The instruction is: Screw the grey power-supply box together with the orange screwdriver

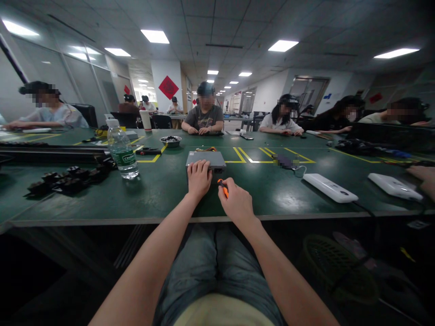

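Observation:
In front of me on the green table lies a grey metal computer power supply [212,158], with a socket in its near face and coloured wires at its far side. My left hand [200,179] grips its near left part, fingers over the top. My right hand [238,199] is closed around an orange and black screwdriver [224,189], just right of and nearer than the box. The tool's tip is not clearly visible.
A water bottle [122,151] stands left, beside a pile of black parts [70,179]. A metal bowl [170,141] with small pieces sits farther back. White power banks [329,188] lie right. Yellow tape marks the green table [163,199]. Several people sit opposite; another person's hand is at far right.

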